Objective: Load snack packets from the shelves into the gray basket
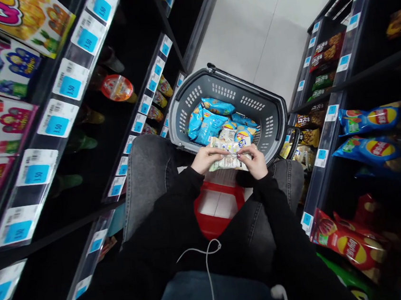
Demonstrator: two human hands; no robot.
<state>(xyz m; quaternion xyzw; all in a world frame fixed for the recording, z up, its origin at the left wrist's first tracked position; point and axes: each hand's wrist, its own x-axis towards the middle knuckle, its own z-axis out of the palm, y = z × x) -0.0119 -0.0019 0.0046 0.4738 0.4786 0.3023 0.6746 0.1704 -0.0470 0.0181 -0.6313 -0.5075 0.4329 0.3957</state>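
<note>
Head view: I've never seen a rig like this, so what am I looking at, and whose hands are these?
There is no robot here. A camera worn on a person's head looks forward and down, so the arms and knees are the wearer's own. The left hand and right hand pinch a pale packet between them. Just beyond is a grey basket with blue snack bags inside. Store shelves stand on both sides, with blue-and-white labels along their edges.
</note>
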